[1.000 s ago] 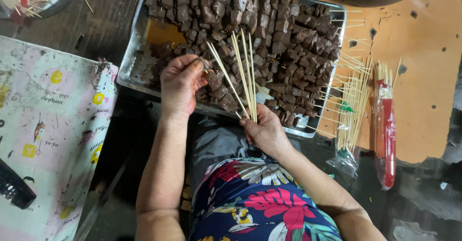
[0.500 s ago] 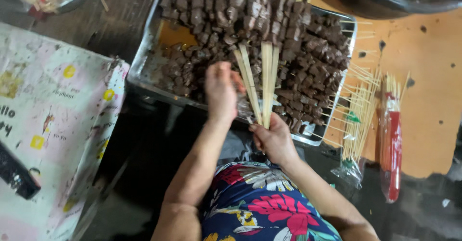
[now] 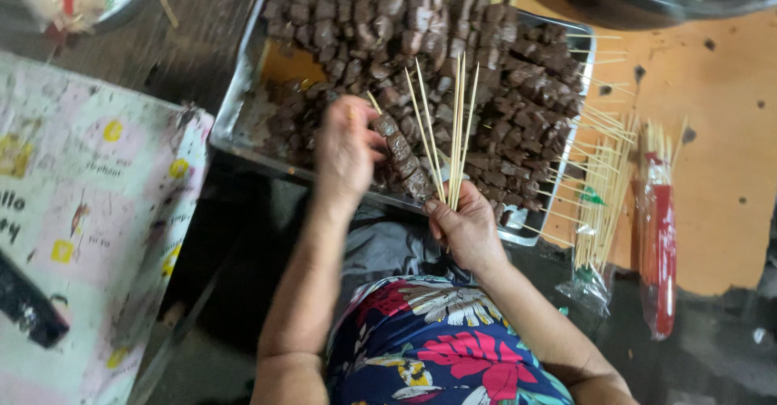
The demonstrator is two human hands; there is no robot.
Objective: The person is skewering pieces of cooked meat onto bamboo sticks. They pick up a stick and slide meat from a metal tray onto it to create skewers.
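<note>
metal tray (image 3: 243, 134): 1 | skewer packets (image 3: 657, 235): 2 | hands: 2 | loaded skewers: too many to count

Your left hand (image 3: 346, 148) sits mid-frame with fingers seemingly pinched together, while your right hand (image 3: 465, 229), just below and right, is curled closed.

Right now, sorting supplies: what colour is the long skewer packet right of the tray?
Red with clear ends, best in the head view: skewer packet.
</note>
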